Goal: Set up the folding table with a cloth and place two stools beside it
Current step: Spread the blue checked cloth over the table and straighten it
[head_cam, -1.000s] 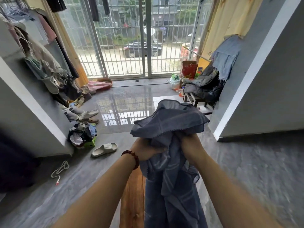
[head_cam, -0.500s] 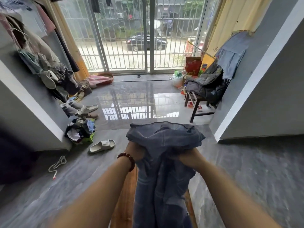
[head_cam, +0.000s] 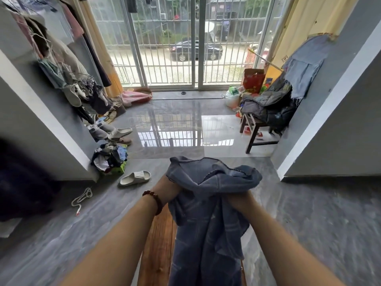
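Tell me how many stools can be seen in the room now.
1. A dark wooden stool stands at the right, under a pile of clothes. Others may be hidden.

I can read no text from here; the print on the red bag (head_cam: 254, 80) is too blurred.

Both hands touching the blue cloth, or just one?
Touching, both. The head view shows the left hand and right hand gripping the bunched top of the blue cloth, with fabric folding over them and hanging below.
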The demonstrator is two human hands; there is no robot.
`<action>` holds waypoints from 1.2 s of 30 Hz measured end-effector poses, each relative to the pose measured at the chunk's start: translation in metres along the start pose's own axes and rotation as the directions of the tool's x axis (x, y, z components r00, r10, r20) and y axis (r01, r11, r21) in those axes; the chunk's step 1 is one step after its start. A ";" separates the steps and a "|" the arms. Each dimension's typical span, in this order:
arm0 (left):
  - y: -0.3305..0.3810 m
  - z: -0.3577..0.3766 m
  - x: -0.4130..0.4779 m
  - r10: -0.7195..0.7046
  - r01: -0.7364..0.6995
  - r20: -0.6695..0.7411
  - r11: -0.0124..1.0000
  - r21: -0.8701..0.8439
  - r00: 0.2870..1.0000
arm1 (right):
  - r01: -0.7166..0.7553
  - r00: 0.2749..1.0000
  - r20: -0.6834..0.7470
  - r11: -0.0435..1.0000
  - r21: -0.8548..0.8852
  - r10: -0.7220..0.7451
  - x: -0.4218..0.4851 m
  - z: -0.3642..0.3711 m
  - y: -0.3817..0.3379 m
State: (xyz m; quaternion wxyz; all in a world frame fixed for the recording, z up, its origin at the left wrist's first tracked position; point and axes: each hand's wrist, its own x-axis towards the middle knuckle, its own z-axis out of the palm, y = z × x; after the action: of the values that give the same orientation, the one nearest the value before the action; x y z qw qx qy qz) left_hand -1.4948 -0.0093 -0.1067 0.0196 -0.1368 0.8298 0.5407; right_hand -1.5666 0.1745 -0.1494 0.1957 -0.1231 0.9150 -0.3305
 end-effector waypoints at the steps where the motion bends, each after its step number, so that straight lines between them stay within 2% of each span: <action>1: -0.004 0.000 0.002 -0.004 -0.002 -0.048 0.993 -0.122 0.999 | 0.017 0.998 -0.068 0.998 0.061 -0.012 -0.001 -0.001 0.000; 3: -0.007 -0.003 0.003 -0.153 0.080 -0.191 0.937 -0.341 0.970 | -0.001 0.993 -0.117 0.995 0.098 0.013 -0.003 -0.007 0.001; 5: -0.016 -0.004 0.008 -0.332 0.195 -0.227 0.860 -0.472 0.915 | -0.085 0.996 -0.033 0.994 0.070 0.087 -0.002 -0.011 0.003; 8: -0.024 -0.005 0.009 -0.448 0.350 -0.146 0.831 -0.432 0.882 | -0.183 0.983 0.047 0.968 0.170 0.177 -0.005 -0.015 0.004; 12: -0.027 -0.004 0.004 -0.417 0.321 -0.185 0.860 -0.397 0.890 | -0.247 0.968 0.033 0.916 0.316 0.250 -0.014 -0.016 0.008; 15: -0.034 0.000 -0.001 -0.371 0.239 -0.150 0.809 -0.537 0.917 | -0.258 0.965 0.071 0.884 0.390 0.251 -0.019 -0.014 0.009; 16: -0.034 0.000 -0.003 -0.355 0.219 -0.127 0.780 -0.587 0.926 | -0.262 0.964 0.091 0.833 0.487 0.250 -0.021 -0.013 0.009; 18: -0.036 -0.001 -0.006 -0.363 0.226 -0.081 0.724 -0.652 0.928 | -0.280 0.957 0.150 0.652 0.705 0.248 -0.024 -0.012 0.010; 20: -0.039 -0.005 -0.007 -0.405 0.251 -0.063 0.674 -0.695 0.912 | -0.297 0.950 0.206 0.474 0.829 0.234 -0.024 -0.014 0.010; 24: -0.041 -0.011 -0.006 -0.506 0.321 -0.025 0.584 -0.745 0.862 | -0.316 0.948 0.295 0.220 0.923 0.123 -0.027 -0.023 0.008; 27: -0.035 -0.016 -0.010 -0.480 0.289 0.020 0.493 -0.820 0.877 | -0.304 0.952 0.304 0.024 0.952 -0.025 -0.029 -0.026 0.010; 30: -0.031 -0.020 -0.014 -0.426 0.263 0.087 0.375 -0.889 0.901 | -0.314 0.949 0.312 -0.061 0.947 -0.047 -0.029 -0.026 0.015; 31: -0.031 -0.021 -0.013 -0.422 0.281 0.099 0.397 -0.874 0.901 | -0.330 0.944 0.327 -0.080 0.941 -0.043 -0.028 -0.025 0.016; 33: -0.031 -0.018 -0.011 -0.428 0.332 0.103 0.505 -0.797 0.898 | -0.373 0.927 0.370 -0.086 0.924 -0.059 -0.026 -0.024 0.015; 36: -0.034 -0.009 -0.010 -0.442 0.322 -0.048 0.720 -0.615 0.896 | -0.410 0.908 0.410 0.020 0.912 -0.086 -0.027 -0.021 0.004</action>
State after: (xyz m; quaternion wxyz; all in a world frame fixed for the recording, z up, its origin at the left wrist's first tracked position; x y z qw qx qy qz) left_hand -1.4756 -0.0283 -0.1316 0.0079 -0.3559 0.5701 0.7404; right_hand -1.5521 0.1993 -0.1299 0.4233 0.0980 0.3838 -0.8148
